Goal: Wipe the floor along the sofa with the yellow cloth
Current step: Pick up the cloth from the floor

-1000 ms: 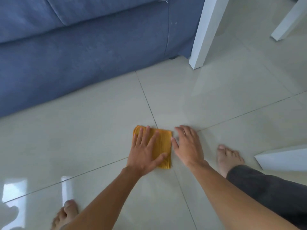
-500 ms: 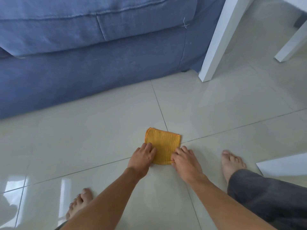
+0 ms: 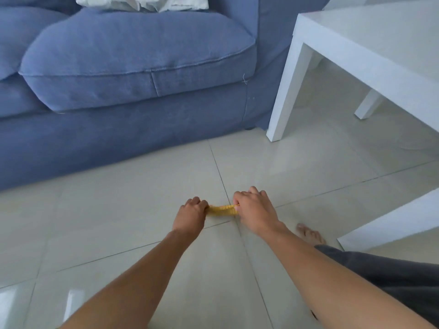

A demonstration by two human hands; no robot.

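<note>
The yellow cloth (image 3: 222, 210) is held between both hands just above the pale tiled floor (image 3: 133, 210), seen edge-on as a narrow strip. My left hand (image 3: 191, 216) grips its left end with curled fingers. My right hand (image 3: 254, 210) grips its right end the same way. Most of the cloth is hidden inside the two fists. The blue sofa (image 3: 133, 74) runs across the back left, its base meeting the floor well beyond the hands.
A white side table (image 3: 370, 51) stands at the right, its near leg (image 3: 285, 96) beside the sofa's corner. Another white edge (image 3: 389, 222) juts in at the right. My bare right foot (image 3: 308, 235) rests on the floor beside my dark-trousered knee (image 3: 392, 279).
The cloth lay flat on the tiles under my left palm, then both hands took its near edge and lifted it. The view has tilted up, showing the sofa cushion and the table top.
</note>
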